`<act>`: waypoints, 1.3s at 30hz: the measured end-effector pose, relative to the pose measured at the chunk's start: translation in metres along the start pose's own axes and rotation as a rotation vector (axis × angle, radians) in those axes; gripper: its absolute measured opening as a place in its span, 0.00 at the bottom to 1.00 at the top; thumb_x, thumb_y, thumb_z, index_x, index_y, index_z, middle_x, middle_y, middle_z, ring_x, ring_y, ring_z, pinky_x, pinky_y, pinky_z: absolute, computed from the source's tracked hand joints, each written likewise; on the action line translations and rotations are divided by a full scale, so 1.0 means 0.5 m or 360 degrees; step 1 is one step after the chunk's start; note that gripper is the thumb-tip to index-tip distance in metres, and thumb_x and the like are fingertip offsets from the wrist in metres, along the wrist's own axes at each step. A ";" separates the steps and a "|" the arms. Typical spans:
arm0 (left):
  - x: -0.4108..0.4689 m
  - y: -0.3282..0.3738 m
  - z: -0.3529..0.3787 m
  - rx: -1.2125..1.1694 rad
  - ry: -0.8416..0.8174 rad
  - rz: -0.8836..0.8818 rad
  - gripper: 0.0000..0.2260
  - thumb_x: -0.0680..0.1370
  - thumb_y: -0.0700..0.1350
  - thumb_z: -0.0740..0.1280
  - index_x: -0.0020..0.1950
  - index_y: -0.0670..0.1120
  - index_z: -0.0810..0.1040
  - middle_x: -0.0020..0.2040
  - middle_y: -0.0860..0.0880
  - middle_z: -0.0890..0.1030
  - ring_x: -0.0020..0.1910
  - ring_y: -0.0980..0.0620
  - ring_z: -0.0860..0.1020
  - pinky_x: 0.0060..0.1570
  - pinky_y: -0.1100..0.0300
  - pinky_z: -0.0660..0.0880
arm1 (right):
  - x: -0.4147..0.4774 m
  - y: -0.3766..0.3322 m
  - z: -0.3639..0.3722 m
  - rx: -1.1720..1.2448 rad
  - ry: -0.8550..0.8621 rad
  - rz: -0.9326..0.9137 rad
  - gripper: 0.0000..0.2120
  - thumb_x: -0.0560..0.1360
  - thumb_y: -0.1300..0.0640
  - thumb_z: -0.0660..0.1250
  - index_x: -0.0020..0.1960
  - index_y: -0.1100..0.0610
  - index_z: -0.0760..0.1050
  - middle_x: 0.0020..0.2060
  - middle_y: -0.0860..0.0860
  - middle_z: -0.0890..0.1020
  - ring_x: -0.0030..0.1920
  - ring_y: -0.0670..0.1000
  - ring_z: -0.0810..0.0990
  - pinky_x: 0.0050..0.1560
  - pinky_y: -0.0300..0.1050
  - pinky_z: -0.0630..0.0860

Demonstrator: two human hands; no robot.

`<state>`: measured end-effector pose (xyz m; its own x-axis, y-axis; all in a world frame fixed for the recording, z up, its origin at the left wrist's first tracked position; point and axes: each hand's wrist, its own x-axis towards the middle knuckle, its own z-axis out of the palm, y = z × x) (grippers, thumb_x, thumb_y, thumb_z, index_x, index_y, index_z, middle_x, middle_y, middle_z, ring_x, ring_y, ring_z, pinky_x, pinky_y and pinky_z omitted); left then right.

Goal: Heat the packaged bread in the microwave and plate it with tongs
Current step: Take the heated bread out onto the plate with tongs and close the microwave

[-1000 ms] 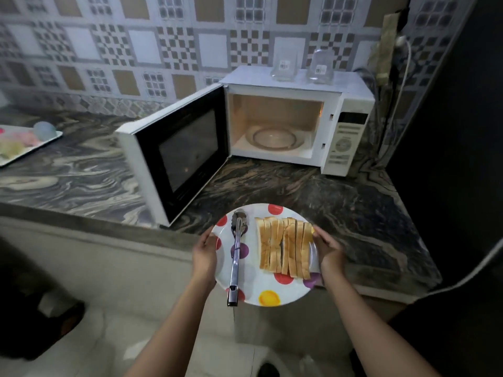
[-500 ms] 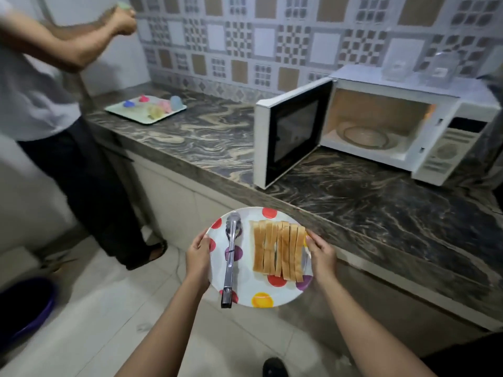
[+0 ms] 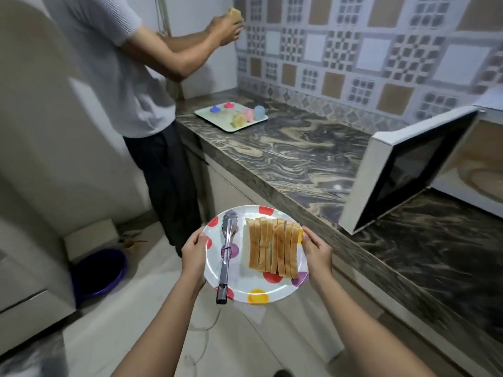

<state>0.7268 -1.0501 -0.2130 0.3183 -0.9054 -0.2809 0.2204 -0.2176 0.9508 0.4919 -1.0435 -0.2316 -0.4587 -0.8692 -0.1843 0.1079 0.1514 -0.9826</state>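
Left hand (image 3: 194, 251) and right hand (image 3: 317, 250) gripped opposite rims of the plate (image 3: 258, 293), lower centre, bread (image 3: 273, 247) beside tongs (image 3: 227, 251) on it; view had swung left, open microwave (image 3: 408, 170) now at right edge, so plating looked done, plate probably being carried away.

Soft, even indoor light falls from overhead and casts no hard shadows. The white plate (image 3: 268, 288) and the bread (image 3: 272, 246) at centre are the brightest and sharpest parts; the tongs (image 3: 227, 251) carry a dull sheen. A small white glint marks the countertop (image 3: 272, 159) near the microwave door (image 3: 402, 172), whose dark glass reflects faintly. The microwave cavity (image 3: 487, 164) glows warm at the right edge. The countertop darkens toward the lower right. Smearing softens the pale wall (image 3: 81, 131) at left, the standing person (image 3: 130, 77) and the wall tiles (image 3: 381, 50). Wide-angle distortion bows the counter edge and stretches whatever lies near the borders.
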 end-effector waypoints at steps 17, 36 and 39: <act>0.434 0.090 0.268 0.0056 -0.0002 -0.0047 0.12 0.78 0.41 0.60 0.57 0.46 0.79 0.49 0.47 0.82 0.47 0.49 0.79 0.50 0.53 0.77 | 0.468 -0.087 0.166 0.0012 0.0276 0.0069 0.07 0.74 0.61 0.68 0.51 0.62 0.76 0.43 0.59 0.82 0.43 0.55 0.79 0.43 0.45 0.78; 0.740 0.106 0.578 0.0823 -0.0802 0.0190 0.14 0.78 0.35 0.56 0.57 0.45 0.78 0.44 0.47 0.80 0.38 0.53 0.75 0.37 0.64 0.72 | 0.677 -0.098 0.129 -0.0172 0.1212 0.0064 0.05 0.74 0.60 0.69 0.41 0.59 0.75 0.36 0.54 0.78 0.36 0.50 0.75 0.33 0.37 0.71; 0.744 0.089 0.605 0.0936 -0.0894 0.0240 0.14 0.78 0.36 0.57 0.57 0.44 0.78 0.45 0.47 0.79 0.43 0.48 0.75 0.40 0.58 0.70 | 0.672 -0.096 0.103 -0.0309 0.1296 0.0105 0.08 0.73 0.59 0.70 0.36 0.57 0.74 0.38 0.54 0.79 0.41 0.52 0.76 0.41 0.41 0.68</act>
<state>0.5762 -1.5068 -0.2359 -0.2367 -0.9536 -0.1863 -0.3557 -0.0934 0.9299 0.3780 -1.3672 -0.2452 -0.9582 -0.2557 -0.1285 0.0374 0.3332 -0.9421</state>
